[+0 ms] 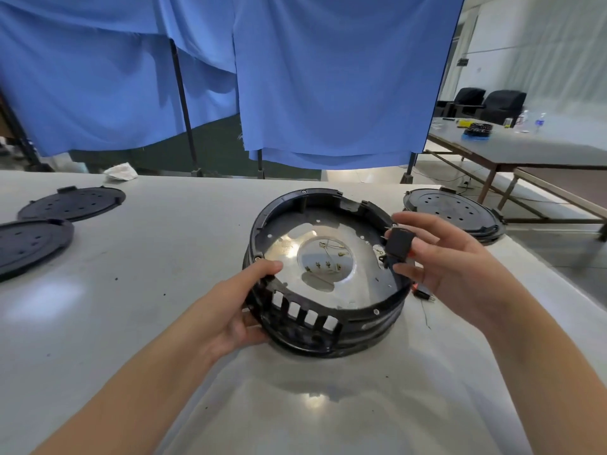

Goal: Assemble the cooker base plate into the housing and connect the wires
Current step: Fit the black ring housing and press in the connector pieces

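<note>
Now left hand (243, 310) grips one housing (325, 326); right hand (440, 257) pinches one connector (399, 244); three lids (74, 200).

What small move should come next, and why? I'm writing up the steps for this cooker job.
Probably bring the small black connector block, pinched in the right hand, down to the round black plastic housing's right rim. The left hand already steadies the housing, and the shiny metal base plate sits inside.
</note>
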Available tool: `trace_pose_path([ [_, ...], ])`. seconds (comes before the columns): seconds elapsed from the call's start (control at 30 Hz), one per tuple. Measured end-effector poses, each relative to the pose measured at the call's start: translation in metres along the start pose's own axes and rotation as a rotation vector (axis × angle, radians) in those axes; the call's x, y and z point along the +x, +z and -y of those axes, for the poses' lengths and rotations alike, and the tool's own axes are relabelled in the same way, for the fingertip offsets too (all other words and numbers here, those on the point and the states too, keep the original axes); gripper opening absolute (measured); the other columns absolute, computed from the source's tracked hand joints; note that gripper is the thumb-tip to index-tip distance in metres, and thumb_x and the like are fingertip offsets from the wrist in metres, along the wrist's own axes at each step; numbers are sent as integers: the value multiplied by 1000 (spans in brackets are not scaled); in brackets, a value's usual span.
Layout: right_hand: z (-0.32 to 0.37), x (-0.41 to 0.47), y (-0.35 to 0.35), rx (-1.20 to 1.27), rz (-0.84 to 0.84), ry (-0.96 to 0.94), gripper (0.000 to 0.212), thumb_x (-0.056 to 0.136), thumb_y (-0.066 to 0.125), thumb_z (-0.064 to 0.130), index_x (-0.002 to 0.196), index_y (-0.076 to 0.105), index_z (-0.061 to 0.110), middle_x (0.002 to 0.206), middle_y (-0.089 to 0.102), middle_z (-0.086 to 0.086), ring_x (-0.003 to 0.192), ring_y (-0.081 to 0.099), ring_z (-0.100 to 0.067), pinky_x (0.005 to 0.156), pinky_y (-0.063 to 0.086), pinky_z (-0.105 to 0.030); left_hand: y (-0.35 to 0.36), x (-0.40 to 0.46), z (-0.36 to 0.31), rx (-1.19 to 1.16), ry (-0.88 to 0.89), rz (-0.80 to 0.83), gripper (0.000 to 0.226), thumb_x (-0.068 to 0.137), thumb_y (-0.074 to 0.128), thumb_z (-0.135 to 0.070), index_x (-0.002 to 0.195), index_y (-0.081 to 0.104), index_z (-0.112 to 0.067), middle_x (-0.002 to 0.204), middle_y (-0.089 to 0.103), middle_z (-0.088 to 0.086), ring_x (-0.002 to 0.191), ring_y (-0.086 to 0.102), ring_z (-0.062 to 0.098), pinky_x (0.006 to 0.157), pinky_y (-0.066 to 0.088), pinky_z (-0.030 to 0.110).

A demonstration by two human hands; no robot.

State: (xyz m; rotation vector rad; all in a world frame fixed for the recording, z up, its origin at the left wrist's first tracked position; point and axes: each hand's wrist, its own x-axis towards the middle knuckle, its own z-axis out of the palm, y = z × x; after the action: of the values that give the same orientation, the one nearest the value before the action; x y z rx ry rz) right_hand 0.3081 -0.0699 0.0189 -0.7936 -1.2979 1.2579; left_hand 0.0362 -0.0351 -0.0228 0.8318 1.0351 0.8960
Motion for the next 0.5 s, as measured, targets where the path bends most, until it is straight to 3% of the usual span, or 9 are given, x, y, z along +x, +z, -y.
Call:
trace_pose_path([
  [0.07, 0, 1, 6, 63, 44, 9, 31, 79, 62, 5, 103, 75, 20, 100, 71, -6, 95, 69, -22, 76, 57, -29, 1, 0, 5, 8, 27, -15, 21, 69, 77, -33, 57, 71, -18, 59, 65, 3, 51, 66, 19, 53, 56, 36],
  [0.17, -6, 4, 13, 132, 83, 65, 34, 80, 56, -2, 106, 73, 12, 106, 68, -13, 105, 65, -39, 81, 57, -35, 5, -2, 7, 57, 32, -13, 26, 74, 74, -40, 57, 74, -21, 68, 70, 3, 59, 69, 17, 59, 58, 39],
  [0.37, -11, 15, 27, 89, 165, 171, 26, 82, 51, 0, 94, 72, 9, 100, 69, -15, 101, 67, -39, 79, 57, -30, 7, -7, 5, 71, -4, 25, 36, 76, 69, -51, 92, 75, -19, 91, 76, 6, 77, 73, 20, 63, 59, 40],
  [0.5, -6, 21, 21, 132, 125, 247, 25, 81, 49, 1, 96, 69, 7, 99, 69, -18, 98, 68, -38, 74, 58, -29, 11, -12, 1, 82, -11, 54, 54, 67, 71, -59, 102, 74, -18, 99, 75, 8, 86, 74, 23, 68, 59, 45],
])
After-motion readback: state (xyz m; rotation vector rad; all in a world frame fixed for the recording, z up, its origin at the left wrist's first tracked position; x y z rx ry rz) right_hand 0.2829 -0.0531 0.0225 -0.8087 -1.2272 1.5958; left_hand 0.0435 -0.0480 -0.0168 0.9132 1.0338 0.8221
